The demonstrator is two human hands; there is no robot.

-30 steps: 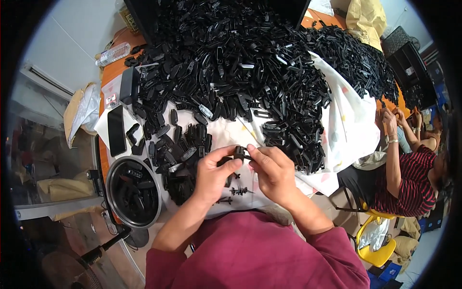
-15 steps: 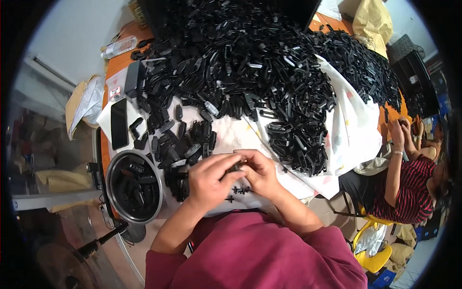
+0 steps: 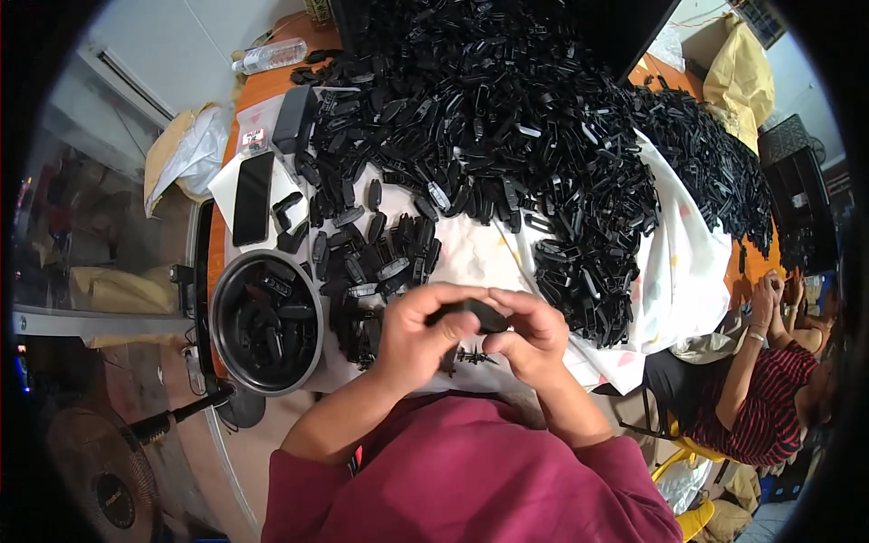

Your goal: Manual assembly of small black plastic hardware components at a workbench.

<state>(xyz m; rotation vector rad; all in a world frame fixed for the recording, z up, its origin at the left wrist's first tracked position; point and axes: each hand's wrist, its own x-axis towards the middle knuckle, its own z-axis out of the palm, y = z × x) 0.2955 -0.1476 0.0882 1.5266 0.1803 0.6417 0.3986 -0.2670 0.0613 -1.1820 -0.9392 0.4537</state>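
Note:
Between my two hands, close to the table's near edge, is a small black plastic part [image 3: 486, 316]. Fingers and thumb of my left hand [image 3: 422, 328] close on its left end, and my right hand [image 3: 532, 337] pinches its right end. The fingers cover much of it. Just below the hands, a few small dark pieces [image 3: 472, 357] lie on the white cloth [image 3: 475, 258]. Left of my left hand is a loose group of black plastic parts [image 3: 385, 258]. A far larger heap of similar parts [image 3: 471, 118] spreads across the table beyond.
A metal bowl [image 3: 314, 362] holding black parts stands at left, with a phone [image 3: 253, 199] and dark box [image 3: 294, 118] behind it. A plastic bottle [image 3: 272, 56] lies at the far left. A fan [image 3: 113, 498] is at lower left. A co-worker [image 3: 756, 389] sits at right.
The view has shifted, so the table sits further right. My hands have spread slightly apart, and the black part between them now shows more plainly. The co-worker's hands have drawn together.

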